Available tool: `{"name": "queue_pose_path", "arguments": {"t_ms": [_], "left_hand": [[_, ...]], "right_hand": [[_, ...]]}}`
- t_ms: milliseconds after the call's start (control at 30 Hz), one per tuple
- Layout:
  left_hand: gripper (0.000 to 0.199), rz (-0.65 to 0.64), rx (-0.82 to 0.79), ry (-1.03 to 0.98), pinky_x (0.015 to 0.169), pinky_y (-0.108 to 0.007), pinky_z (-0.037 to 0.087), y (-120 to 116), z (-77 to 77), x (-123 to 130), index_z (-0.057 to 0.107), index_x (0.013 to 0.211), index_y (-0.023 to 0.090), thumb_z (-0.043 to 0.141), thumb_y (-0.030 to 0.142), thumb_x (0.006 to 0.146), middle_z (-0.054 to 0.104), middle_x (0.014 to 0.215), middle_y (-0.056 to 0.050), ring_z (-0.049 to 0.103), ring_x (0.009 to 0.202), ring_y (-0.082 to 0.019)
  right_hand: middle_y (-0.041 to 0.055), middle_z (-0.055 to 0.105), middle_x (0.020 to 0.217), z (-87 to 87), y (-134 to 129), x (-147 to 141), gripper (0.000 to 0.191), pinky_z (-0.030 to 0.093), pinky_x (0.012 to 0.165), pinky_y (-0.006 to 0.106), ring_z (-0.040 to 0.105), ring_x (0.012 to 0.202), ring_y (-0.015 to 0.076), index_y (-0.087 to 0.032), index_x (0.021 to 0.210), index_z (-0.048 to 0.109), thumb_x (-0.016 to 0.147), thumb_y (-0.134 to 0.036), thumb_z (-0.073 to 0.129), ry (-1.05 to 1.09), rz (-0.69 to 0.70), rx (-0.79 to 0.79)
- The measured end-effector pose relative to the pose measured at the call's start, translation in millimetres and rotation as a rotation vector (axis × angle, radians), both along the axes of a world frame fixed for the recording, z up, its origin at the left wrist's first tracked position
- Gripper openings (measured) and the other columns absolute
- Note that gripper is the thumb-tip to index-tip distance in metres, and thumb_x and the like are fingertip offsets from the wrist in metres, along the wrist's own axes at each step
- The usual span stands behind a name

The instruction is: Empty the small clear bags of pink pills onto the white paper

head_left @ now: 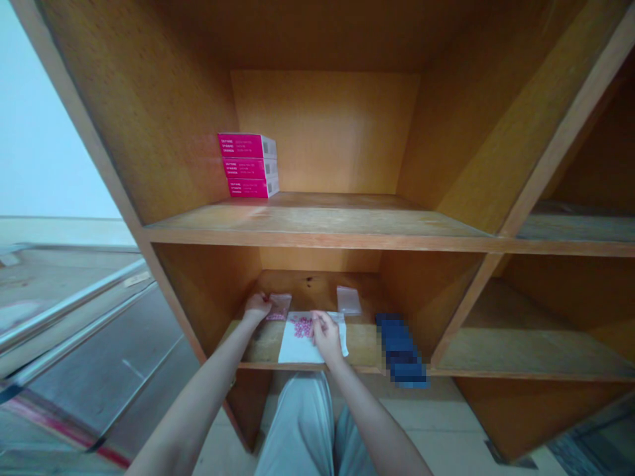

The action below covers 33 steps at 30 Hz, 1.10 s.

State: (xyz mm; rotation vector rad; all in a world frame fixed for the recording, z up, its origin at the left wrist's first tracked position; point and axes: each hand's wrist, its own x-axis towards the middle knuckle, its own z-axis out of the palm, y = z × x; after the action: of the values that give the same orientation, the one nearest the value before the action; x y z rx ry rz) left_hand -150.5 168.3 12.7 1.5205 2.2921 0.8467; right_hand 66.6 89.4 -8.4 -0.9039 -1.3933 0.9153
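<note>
Closest in view, grey trousers (297, 423) lie below the shelf edge, and both bare forearms reach over them to the lower wooden shelf (362, 345). The left hand (258, 307) has its fingers closed on the edge of a small clear plastic bag (280, 307), which lies just beside it and holds a small amount of pink pellets or tablets. The right hand (325, 334) is bunched, fingertips pinched together at a white paper sheet (295, 347); whether they grip the paper or a pellet is hidden. Just left of that hand, a loose heap of pink pellets (302, 326) sits on the sheet, so part of the pink material is bagged and most stays out in the open. Beyond the right hand, a second clear bag (348, 301) lies flat and appears to be empty. Further right of the hands lies a blue object (401, 350), too blurred to identify or read. Higher and farther off, three stacked magenta cartons (248, 166) stand on the upper wooden shelf (327, 221), left of the hands' line; their printed lines are too small to read, and no brand can be made out.
</note>
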Motion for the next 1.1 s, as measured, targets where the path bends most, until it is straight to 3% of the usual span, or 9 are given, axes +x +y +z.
{"name": "queue_pose_path", "arguments": {"t_ms": [133,267,367,467,567,700,867,967,1100], "left_hand": [[0.011,-0.01,0.135,0.021,0.071,-0.031,0.043,-10.9,5.6,3.0,0.059,0.07,0.015,0.054,0.024,0.067,0.065,0.079,-0.012,0.061,0.082,-0.025],[0.021,-0.04,0.342,-0.051,0.074,-0.024,0.044,-33.0,12.5,22.0,0.054,0.089,0.017,0.04,0.022,0.074,0.062,0.092,-0.007,0.058,0.086,-0.016],[0.018,-0.091,0.602,-0.485,0.056,-0.022,0.044,-53.3,11.3,42.8,0.052,0.083,0.017,0.04,0.024,0.072,0.059,0.073,-0.003,0.057,0.062,-0.013],[0.015,-0.068,0.659,-0.753,0.043,-0.02,0.037,-67.9,2.5,58.4,0.049,0.079,0.017,0.041,0.025,0.07,0.049,0.053,0.004,0.045,0.041,-0.009],[0.012,-0.023,0.638,-0.865,0.035,-0.018,0.029,-72.6,-7.7,63.0,0.048,0.075,0.017,0.042,0.026,0.069,0.046,0.047,0.007,0.038,0.033,-0.007],[0.012,-0.011,0.626,-0.926,0.032,-0.017,0.025,-71.8,-13.1,60.2,0.048,0.072,0.016,0.042,0.026,0.069,0.046,0.044,0.007,0.036,0.03,-0.006],[0.012,-0.043,0.608,-0.934,0.031,-0.017,0.025,-73.1,-11.7,59.6,0.048,0.071,0.016,0.042,0.027,0.07,0.046,0.044,0.007,0.036,0.03,-0.005],[0.011,-0.04,0.595,-0.935,0.031,-0.017,0.025,-72.5,-13.2,59.6,0.048,0.071,0.016,0.042,0.026,0.069,0.046,0.044,0.007,0.036,0.03,-0.005],[0.011,-0.039,0.588,-0.927,0.031,-0.017,0.025,-69.5,-17.5,58.4,0.048,0.071,0.016,0.042,0.025,0.069,0.046,0.044,0.007,0.036,0.03,-0.005]], "right_hand": [[-0.0052,0.045,0.046,-0.6,-0.5,-0.6,0.03,0.034,0.038,0.019,0.042,0.038,0.0091,-0.015,0.089,0.057,0.084,-0.037,0.038,-0.043,-0.021,0.03],[0.0005,0.057,0.057,2.7,-3.7,-0.1,0.03,0.04,0.047,0.021,0.05,0.047,0.0107,-0.015,0.089,0.06,0.085,-0.034,0.037,-0.149,-0.105,0.136],[0.0059,0.065,0.071,6.9,-9.0,0.5,0.029,0.044,0.059,0.024,0.058,0.061,0.0136,-0.016,0.088,0.062,0.085,-0.031,0.037,-0.26,-0.172,0.226],[0.0074,0.067,0.072,10.3,-14.2,0.9,0.027,0.045,0.065,0.027,0.061,0.066,0.0161,-0.018,0.086,0.064,0.084,-0.03,0.04,-0.401,-0.232,0.296],[0.0075,0.067,0.07,14.5,-15.5,3.3,0.027,0.044,0.067,0.027,0.061,0.065,0.0166,-0.018,0.084,0.065,0.084,-0.03,0.04,-0.499,-0.285,0.334],[0.0096,0.066,0.085,26.3,-4.0,16.0,0.032,0.043,0.073,0.027,0.061,0.076,0.0168,-0.015,0.096,0.06,0.086,-0.03,0.033,-0.548,-0.396,0.245],[0.0196,0.046,0.124,31.8,27.1,41.8,0.052,0.029,0.092,0.045,0.043,0.112,0.0294,-0.009,0.124,0.04,0.081,-0.037,0.041,-0.873,-0.678,-0.03],[0.0207,0.033,0.134,22.5,40.8,53.8,0.067,0.016,0.097,0.051,0.036,0.118,0.0316,-0.008,0.132,0.026,0.078,-0.043,0.044,-1.054,-0.656,-0.12],[0.0204,0.028,0.137,12.0,47.9,62.0,0.074,0.011,0.097,0.054,0.036,0.118,0.0325,-0.01,0.135,0.018,0.078,-0.048,0.042,-1.172,-0.587,-0.184]]}}
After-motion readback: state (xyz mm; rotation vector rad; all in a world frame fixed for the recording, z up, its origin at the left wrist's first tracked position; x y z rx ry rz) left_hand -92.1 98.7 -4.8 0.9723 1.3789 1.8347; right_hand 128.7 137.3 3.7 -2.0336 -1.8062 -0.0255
